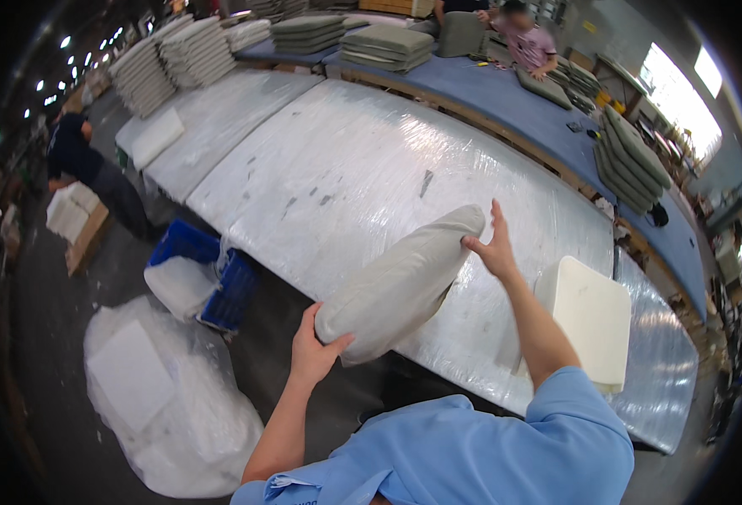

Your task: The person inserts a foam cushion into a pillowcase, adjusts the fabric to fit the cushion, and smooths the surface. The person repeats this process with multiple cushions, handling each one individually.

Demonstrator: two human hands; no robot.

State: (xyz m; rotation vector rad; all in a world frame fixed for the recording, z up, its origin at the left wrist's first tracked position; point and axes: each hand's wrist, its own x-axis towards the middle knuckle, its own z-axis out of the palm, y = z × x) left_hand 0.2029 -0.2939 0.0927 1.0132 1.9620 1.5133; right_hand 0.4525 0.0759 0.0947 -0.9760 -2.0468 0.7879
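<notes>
A plump cushion (400,282) in a smooth light-grey cover is tilted up on its edge at the near side of the plastic-wrapped table (329,160). My left hand (312,349) grips its lower left end, thumb across the near face and fingers behind. At the upper right end is my right hand (496,246); its thumb touches the cover while the fingers stretch upward, spread from the cushion. The cushion's underside and far face are hidden. To the right of my right forearm lies a cream foam pad (592,316) with rounded corners.
A blue crate (234,295) holding white material and a large clear plastic bag (194,412) stand on the floor at left. A blue table (472,80) with stacked grey-green cushions (384,46) runs behind. One person works across it; another bends at far left.
</notes>
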